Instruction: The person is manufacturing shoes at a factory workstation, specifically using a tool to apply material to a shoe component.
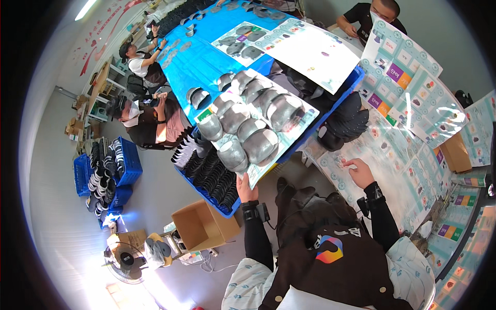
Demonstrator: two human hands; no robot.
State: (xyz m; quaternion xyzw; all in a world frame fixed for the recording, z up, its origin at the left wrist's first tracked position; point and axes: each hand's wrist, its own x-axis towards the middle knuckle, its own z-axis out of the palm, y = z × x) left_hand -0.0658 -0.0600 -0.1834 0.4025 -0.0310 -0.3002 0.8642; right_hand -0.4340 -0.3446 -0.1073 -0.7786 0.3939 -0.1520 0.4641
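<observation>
My left hand [247,189] grips the near corner of a printed sheet [256,174], its fingers partly hidden beneath. Several dark grey, cup-shaped pieces [260,145] lie on that sheet, close together. The sheet rests over a blue crate that holds dark pieces. To the right, my right hand [360,173] is over a worktop covered with printed sheets [385,160]. Its index finger and thumb are a little apart, and nothing shows between them. Beyond that hand sits a fanned stack of black curved pieces [345,124].
A blue crate [223,207] of nested black pieces stands left of my left hand, near an open cardboard box [201,225]. Ahead stretches a blue-covered table [204,57]. Co-workers [147,121] are at the left, and another person [369,20] at the far right.
</observation>
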